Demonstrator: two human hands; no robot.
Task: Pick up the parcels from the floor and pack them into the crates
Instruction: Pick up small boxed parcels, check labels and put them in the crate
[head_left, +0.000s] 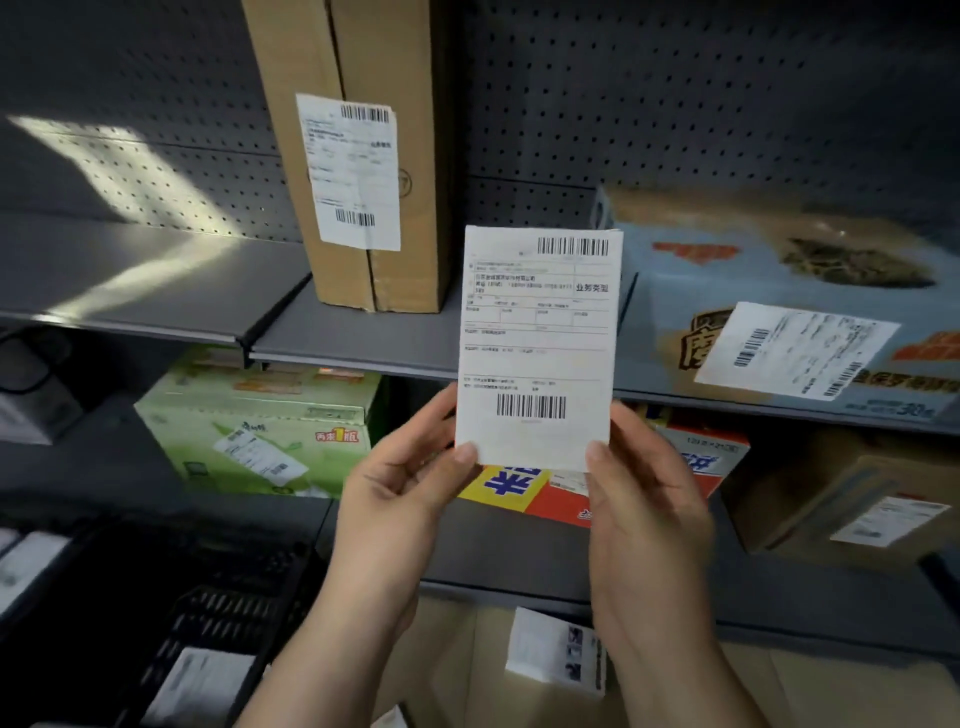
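I hold a white shipping label (537, 332) with two barcodes upright in front of a grey shelf unit. My left hand (402, 493) pinches its lower left corner with the thumb on the front. My right hand (644, 499) pinches its lower right corner the same way. A black slatted crate (218, 613) sits at the lower left with a white-labelled parcel (197, 686) inside. Below my hands lies a brown cardboard parcel (457, 660) with a white label.
On the upper shelf (363, 338) a tall brown carton (363, 156) stands upright, and a blue printed box (779, 291) lies to the right. The lower shelf holds a green box (260, 426), a red and yellow box (550, 493) and a brown box (841, 499).
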